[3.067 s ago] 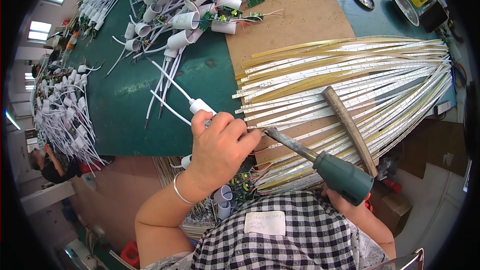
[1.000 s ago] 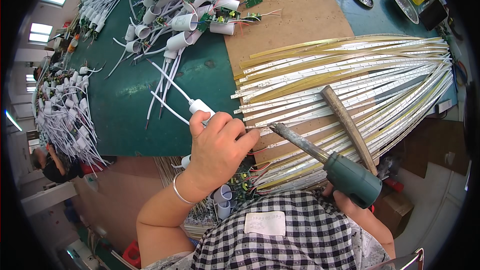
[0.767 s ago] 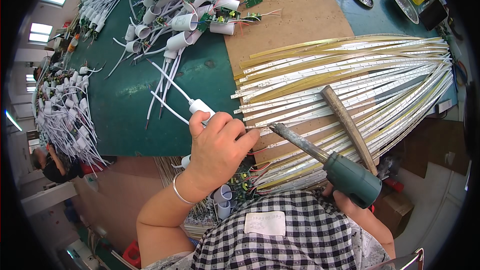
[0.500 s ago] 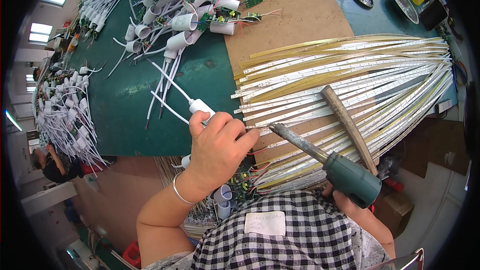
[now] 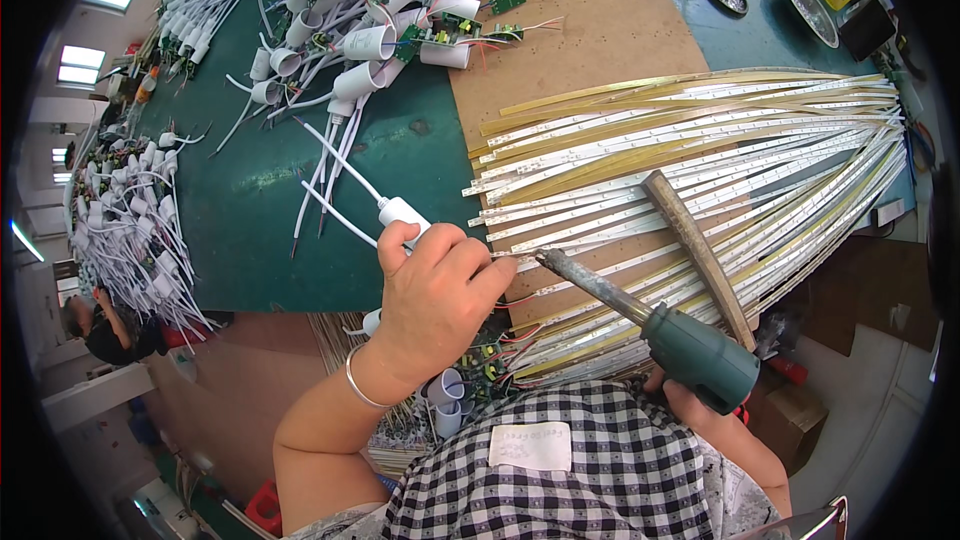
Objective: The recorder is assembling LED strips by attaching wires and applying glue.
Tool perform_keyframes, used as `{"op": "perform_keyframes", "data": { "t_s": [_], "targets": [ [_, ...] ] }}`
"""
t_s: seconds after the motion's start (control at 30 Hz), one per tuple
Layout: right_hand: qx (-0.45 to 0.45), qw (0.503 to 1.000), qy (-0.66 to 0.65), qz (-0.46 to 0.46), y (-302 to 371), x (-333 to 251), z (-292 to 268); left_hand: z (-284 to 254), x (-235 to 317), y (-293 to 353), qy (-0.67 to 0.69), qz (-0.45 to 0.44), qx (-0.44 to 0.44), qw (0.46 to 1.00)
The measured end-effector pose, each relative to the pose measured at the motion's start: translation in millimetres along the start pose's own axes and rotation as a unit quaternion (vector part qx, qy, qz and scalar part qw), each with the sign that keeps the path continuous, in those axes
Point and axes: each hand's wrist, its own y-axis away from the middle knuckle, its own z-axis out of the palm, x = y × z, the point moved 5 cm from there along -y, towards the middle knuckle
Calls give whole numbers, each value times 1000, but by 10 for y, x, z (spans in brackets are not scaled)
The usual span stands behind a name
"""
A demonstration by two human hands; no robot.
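Left hand [image 5: 440, 285] is clamped on the housing [image 5: 403, 216], above the table [image 5: 250, 240]; right hand [image 5: 688, 406], apart, grips the iron [image 5: 605, 288], hold partly hidden. Housing judged light and stiff, best held around its middle; strips [image 5: 640, 140] appear thin, easily bent. The bar [image 5: 700, 258] lies across the strips beside the iron, possibly obstructing it.
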Motion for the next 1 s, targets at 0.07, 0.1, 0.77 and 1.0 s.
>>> {"op": "perform_keyframes", "data": {
  "t_s": [0.07, 0.1, 0.77, 1.0],
  "targets": [
    [-1, 1000, -3, 2, 1, -3, 2, -1, 3, -1, 1, 1, 1, 1000],
    [-2, 1000, -4, 4, 10, 10, 7, -1, 3, 0, 2, 1, 0, 1000],
    [2, 997, -28, 67, 66, -69, -42, -74, 57, -19, 6, 33, -4, 999],
    [-5, 999, -10, 40, 39, -54, -11, -60, 42, -10, 7, 30, -5, 1000]
  ]
}}
